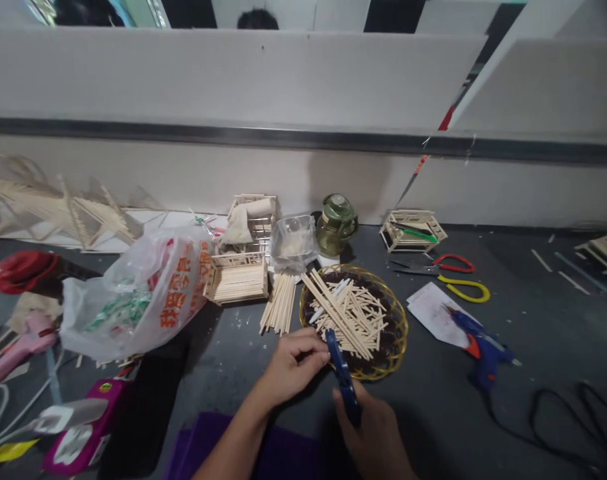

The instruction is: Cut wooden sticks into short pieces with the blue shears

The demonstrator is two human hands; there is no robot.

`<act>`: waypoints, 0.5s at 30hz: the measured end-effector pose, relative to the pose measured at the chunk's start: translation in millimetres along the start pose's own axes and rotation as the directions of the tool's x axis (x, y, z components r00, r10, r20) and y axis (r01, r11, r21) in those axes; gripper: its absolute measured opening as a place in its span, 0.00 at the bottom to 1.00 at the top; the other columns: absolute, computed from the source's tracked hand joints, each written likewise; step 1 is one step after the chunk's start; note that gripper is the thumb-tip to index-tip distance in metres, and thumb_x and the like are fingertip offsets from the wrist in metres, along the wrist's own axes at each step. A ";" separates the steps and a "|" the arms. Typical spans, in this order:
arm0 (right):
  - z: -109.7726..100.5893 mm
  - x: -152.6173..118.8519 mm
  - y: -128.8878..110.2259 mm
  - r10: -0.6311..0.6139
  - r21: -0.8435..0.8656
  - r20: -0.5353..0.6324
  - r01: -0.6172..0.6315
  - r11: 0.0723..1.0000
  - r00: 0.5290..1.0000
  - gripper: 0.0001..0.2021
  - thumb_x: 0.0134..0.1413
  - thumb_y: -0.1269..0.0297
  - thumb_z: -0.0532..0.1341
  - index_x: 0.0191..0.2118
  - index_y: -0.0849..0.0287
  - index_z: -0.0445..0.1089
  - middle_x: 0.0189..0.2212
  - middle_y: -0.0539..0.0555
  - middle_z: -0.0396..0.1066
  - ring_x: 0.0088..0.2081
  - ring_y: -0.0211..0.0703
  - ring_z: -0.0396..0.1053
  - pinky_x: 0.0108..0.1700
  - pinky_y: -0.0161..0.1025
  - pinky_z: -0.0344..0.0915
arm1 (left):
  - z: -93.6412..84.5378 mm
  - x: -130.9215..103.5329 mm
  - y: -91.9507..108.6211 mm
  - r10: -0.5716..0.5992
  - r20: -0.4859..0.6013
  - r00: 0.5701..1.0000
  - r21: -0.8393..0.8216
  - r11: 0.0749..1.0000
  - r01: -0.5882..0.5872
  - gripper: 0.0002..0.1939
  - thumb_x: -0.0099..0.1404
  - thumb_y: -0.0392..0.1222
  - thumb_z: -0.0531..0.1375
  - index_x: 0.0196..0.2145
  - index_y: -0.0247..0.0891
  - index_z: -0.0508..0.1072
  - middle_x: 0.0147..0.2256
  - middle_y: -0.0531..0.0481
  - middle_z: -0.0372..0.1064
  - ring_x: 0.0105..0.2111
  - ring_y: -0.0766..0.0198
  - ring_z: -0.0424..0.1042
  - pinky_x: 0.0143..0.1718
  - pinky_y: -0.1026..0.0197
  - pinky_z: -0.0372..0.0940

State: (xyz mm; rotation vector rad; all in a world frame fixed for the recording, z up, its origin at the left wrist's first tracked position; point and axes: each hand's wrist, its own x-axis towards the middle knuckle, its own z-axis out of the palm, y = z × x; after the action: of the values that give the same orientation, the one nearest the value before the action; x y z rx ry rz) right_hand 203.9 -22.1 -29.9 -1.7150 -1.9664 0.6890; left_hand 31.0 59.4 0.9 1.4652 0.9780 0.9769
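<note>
My right hand is closed around a blue hand tool, shaped like a cutter, whose tip points away from me. Thumb and fingers of my left hand are pinched together just left of that tip; what they hold, if anything, is too small to make out. Just beyond both hands sits a dark woven basket with a gold rim. Many short wooden sticks, some longer ones and a white pen lie in it. Left of the basket is a bundle of long wooden sticks.
Small stick-built boxes stand behind, near a clear plastic tray and a green jar. Scissors and a blue glue gun with its cord lie right. Left are a plastic bag, pink glue gun and magenta power strip.
</note>
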 end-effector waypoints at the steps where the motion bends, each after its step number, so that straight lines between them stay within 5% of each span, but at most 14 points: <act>1: -0.2 -0.1 -0.1 -0.008 -0.005 -0.025 0.008 1.000 1.000 0.13 0.61 0.58 0.50 0.39 0.59 0.69 0.24 0.56 0.74 0.26 0.45 0.73 0.29 0.35 0.63 | -0.4 -0.4 -0.6 -0.004 0.001 1.000 -0.010 1.000 0.004 0.12 0.62 0.44 0.59 0.28 0.34 0.77 0.24 0.50 0.62 0.25 0.68 0.61 0.27 0.65 0.54; 10: 3.4 1.3 1.2 0.032 -0.203 0.023 -0.027 0.979 0.999 0.09 0.56 0.66 0.51 0.33 0.59 0.68 0.21 0.55 0.72 0.23 0.45 0.72 0.27 0.35 0.58 | -0.9 -1.9 3.3 -0.004 -0.003 1.000 0.015 1.000 0.004 0.13 0.63 0.45 0.59 0.28 0.34 0.78 0.24 0.50 0.63 0.26 0.67 0.62 0.29 0.66 0.55; 15: -13.2 10.2 -13.6 0.156 -0.103 0.119 -0.144 0.984 0.981 0.09 0.57 0.60 0.53 0.33 0.56 0.68 0.23 0.52 0.73 0.26 0.44 0.72 0.28 0.33 0.58 | -1.2 -0.3 0.7 -0.003 -0.027 1.000 0.012 1.000 0.003 0.13 0.62 0.46 0.60 0.30 0.34 0.79 0.25 0.49 0.65 0.27 0.67 0.64 0.30 0.65 0.57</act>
State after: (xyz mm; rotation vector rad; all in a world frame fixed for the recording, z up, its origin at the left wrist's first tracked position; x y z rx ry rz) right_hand 200.2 -12.4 -11.0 -1.9352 -1.9967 0.7866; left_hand 29.8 59.5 1.7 1.4638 1.0071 0.9928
